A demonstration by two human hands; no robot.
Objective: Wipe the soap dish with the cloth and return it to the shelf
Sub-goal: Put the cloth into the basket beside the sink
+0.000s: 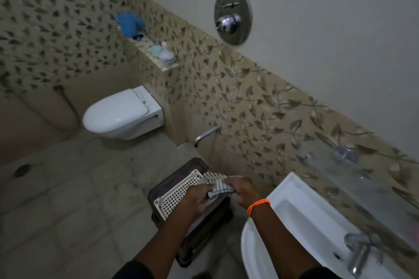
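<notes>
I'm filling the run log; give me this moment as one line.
step: wiping | left hand: holds soap dish | right hand: rubs striped cloth on dish | over dark stool | beside washbasin | shelf return: pending

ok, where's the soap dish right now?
Head view, bottom centre: the soap dish is in the left hand, the cloth against its right end, above a dark stool left of the sink.

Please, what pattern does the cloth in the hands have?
Grey and white stripes; the cloth shows in the head view, bunched between both hands at the soap dish.
</notes>
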